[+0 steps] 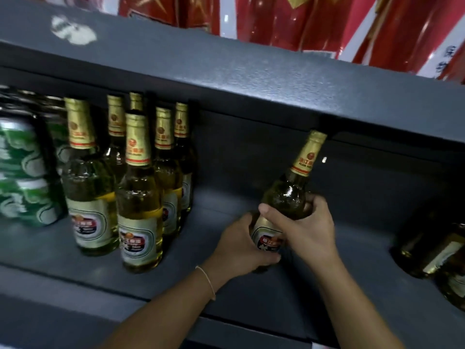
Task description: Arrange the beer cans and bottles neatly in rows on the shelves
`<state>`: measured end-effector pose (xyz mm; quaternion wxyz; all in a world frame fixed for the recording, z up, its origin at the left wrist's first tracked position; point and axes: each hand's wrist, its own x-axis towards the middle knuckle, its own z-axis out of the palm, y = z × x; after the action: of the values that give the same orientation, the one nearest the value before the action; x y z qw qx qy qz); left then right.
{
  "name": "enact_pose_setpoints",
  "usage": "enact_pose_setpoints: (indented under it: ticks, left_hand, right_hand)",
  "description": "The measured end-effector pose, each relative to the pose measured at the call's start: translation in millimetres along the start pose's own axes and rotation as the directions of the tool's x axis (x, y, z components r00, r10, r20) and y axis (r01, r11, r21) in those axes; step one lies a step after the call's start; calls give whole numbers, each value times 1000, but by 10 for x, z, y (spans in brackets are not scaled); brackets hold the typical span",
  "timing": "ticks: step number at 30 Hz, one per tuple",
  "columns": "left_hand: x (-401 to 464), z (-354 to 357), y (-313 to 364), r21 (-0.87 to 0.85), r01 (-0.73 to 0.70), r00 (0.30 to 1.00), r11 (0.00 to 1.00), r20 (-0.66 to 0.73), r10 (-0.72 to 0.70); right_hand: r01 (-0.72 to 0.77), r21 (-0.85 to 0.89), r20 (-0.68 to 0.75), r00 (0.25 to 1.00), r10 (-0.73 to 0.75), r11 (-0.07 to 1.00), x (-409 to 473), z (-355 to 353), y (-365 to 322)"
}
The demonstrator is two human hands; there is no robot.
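Hands' grip, left [241,245], right [305,229], curled round tilted bottle [286,195]

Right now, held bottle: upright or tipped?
Tipped: the bottle leans right, cap near the upper shelf edge, both hands gripping.

— What is the bottle [289,197] made of?
— Shiny glass, with gold foil on its neck. Left of it, the cans [22,172] look like smooth metal.
— And the shelf [226,152]?
— Dull, grainy grey.
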<state>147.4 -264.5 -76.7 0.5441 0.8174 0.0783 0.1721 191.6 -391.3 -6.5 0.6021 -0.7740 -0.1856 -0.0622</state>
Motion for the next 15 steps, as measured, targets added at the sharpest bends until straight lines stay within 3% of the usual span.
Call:
enact_pose_setpoints:
  ticks: [5,9,15]
  left_hand:
    - [4,-335,-139,-223,94,995,970,-10,-99]
    - [14,-491,-267,-277,132,990,952,-12,-140]
    - [21,-555,-399,-314,111,988,943,-71,-140]
  right_hand:
    - [2,133,204,979,-29,991,26,215,-36]
    - [-39,151,357,934,-17,988,100,368,-53]
    - [-63,148,356,934,6,987,133,638,-78]
